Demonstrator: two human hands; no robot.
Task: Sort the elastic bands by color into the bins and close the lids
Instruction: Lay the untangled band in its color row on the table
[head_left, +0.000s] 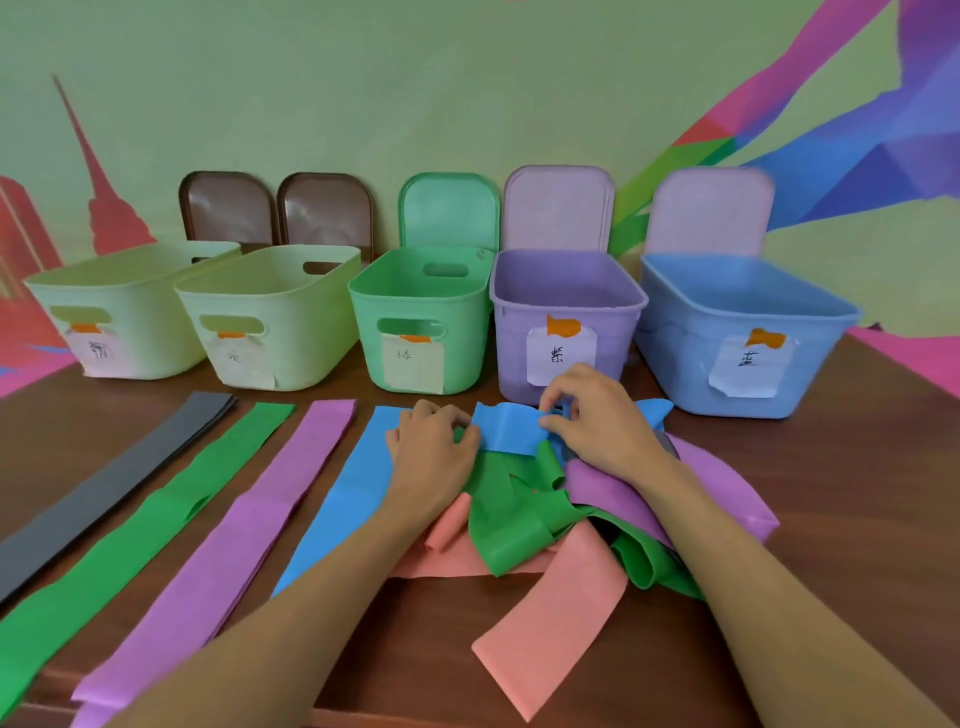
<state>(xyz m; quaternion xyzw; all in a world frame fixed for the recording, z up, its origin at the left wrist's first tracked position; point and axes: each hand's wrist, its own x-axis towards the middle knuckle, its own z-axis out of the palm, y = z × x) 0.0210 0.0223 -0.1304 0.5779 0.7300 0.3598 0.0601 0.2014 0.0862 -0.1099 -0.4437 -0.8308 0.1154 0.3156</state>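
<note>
A tangled pile of bands lies mid-table: green, purple, pink and a blue band on top. My left hand pinches the blue band's left end and my right hand pinches its right part; both stretch it just above the pile. To the left, flat bands lie side by side: grey, green, purple, blue. Behind stand open bins: two pale yellow-green, green, purple, blue.
Each bin carries a paper label on its front. Lids lean upright against the wall behind the bins: two brown, one green, two pale pink-purple. The brown table's front edge runs along the bottom.
</note>
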